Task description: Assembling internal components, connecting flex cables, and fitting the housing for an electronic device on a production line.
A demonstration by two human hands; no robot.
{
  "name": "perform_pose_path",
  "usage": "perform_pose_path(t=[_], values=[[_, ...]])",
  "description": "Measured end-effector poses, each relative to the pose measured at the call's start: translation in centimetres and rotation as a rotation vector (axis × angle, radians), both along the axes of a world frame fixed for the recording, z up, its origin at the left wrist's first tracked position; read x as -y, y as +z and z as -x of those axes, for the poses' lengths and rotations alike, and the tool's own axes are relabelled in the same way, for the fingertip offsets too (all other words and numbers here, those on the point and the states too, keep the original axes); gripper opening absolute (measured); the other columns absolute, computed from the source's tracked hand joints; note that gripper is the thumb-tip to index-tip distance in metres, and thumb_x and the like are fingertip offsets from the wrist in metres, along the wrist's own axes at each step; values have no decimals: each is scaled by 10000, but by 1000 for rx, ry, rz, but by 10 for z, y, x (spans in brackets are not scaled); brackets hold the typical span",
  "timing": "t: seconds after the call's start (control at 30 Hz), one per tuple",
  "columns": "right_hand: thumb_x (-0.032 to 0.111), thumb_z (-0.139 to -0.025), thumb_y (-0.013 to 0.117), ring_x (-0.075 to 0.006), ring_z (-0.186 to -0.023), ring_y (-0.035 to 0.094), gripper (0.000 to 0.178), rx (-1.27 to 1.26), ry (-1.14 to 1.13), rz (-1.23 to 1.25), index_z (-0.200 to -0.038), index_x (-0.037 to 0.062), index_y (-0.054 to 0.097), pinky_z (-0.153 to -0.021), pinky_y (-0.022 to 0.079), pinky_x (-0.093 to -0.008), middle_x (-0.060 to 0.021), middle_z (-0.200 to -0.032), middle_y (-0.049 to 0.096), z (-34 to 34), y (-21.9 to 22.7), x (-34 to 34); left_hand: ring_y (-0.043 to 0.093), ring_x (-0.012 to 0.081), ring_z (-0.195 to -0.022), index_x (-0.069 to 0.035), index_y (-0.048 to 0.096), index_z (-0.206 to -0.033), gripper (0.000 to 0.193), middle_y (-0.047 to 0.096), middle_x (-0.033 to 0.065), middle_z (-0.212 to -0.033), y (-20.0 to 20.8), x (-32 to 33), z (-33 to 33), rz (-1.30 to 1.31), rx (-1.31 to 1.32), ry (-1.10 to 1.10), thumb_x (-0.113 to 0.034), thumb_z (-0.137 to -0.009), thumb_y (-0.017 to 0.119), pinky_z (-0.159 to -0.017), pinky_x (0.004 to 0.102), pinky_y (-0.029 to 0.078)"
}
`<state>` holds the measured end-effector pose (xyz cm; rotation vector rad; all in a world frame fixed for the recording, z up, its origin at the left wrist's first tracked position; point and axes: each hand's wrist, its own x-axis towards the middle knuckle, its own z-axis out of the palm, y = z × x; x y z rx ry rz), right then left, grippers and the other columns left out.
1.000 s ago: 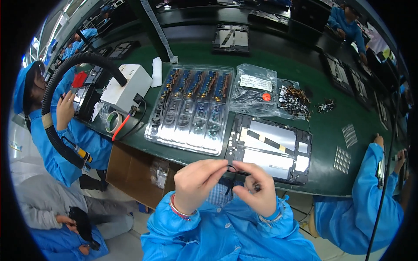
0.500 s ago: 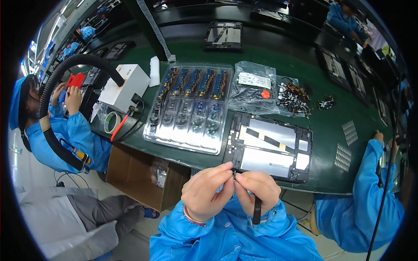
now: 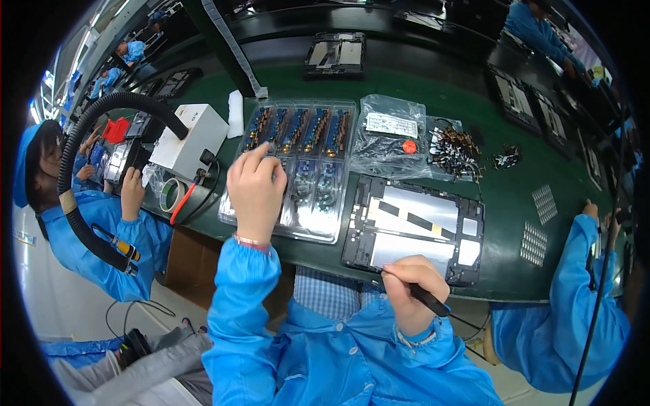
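Observation:
My left hand is raised over the clear plastic tray, thumb and forefinger curled together above its left compartments. A small greyish bit shows at those fingertips, too small to name. Blue and copper-coloured parts fill the tray's far row; darker small parts lie in the near row. My right hand grips black tweezers, their broad end pointing down to the right and their tip by the tablet's near edge. The opened tablet, silver and black inside, lies flat below the bags.
Clear bags and a heap of small cabled parts lie behind the tablet. Left stand a white box with a black hose and a tape roll. Co-workers sit on both sides. A cardboard box stands below the table.
My hands were together at the tablet's near edge; the left has moved up and left over the tray. The right stays near the tablet, its tweezers now slanting. A person at left lowered an arm.

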<state>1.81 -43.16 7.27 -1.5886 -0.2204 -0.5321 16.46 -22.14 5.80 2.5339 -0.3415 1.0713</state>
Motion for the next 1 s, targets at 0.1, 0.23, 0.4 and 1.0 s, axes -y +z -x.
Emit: perform_pose_path(t=[0.1, 0.23, 0.4, 1.0], values=[[-67, -670, 651, -83, -524, 457, 191, -1, -26, 12, -846, 5, 653, -475, 353, -198, -69, -730, 604, 1, -1, 10, 499, 231, -1057, -71, 632, -719, 22, 585, 43, -1088, -12, -4, -16, -370, -39, 122, -69, -701, 618, -948, 462, 334], [-58, -670, 650, -121, -549, 512, 177, 9, -58, 67, -832, 12, 653, -495, 384, -214, -80, -716, 603, 5, -2, 25, 448, 217, -1124, -112, 664, -831, 129, 514, 16, -1198, -5, -10, 2, -610, -203, 57, -95, -717, 607, -957, 585, 255], [-32, -659, 655, -163, -602, 564, 150, -1, -208, 199, -795, 32, 662, -540, 428, -235, -85, -694, 602, 18, 6, 63, 480, 231, -1087, -120, 615, -1019, 287, 529, 45, -1169, 17, -14, 26, -482, -310, 86, -78, -735, 604, -952, 540, 288], [106, -600, 670, -146, -544, 540, 226, 262, -130, 1307, -825, 103, 657, -473, 407, -277, 20, -726, 575, -104, -23, 122, 536, 306, -921, -22, 487, -1101, 382, 585, 125, -970, -23, 154, 3, 199, -599, -747, 19, -728, 557, -785, 376, 436]])
